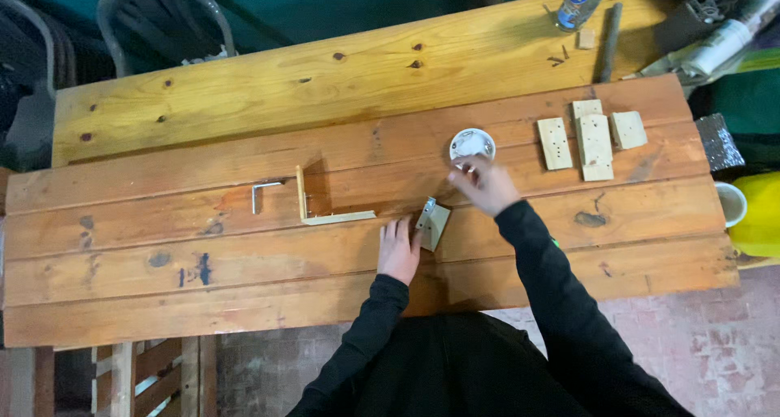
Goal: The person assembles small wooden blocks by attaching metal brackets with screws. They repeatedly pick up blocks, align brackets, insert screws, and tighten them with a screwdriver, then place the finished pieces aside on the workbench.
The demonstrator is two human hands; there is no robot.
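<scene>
Your left hand [398, 250] lies flat, fingers together, touching the small block [433, 223] near the bench's [244, 246] near-centre. Your right hand [486, 185] pinches something tiny just beside the white dish [472, 143]; what, I cannot tell. Keep the block pinned firmly and hold the pinch tight.

Right hand [486, 184] covers near rim of small white dish [472, 143]; dish contents too small to tell, fingertip grip unclear. Left hand [399, 250] hides edge of small wood piece [433, 223]. Bottle [582, 1] cut off by top edge. Mug [732, 203] partly hidden behind yellow object [758, 214], itself cut off at right edge.
</scene>
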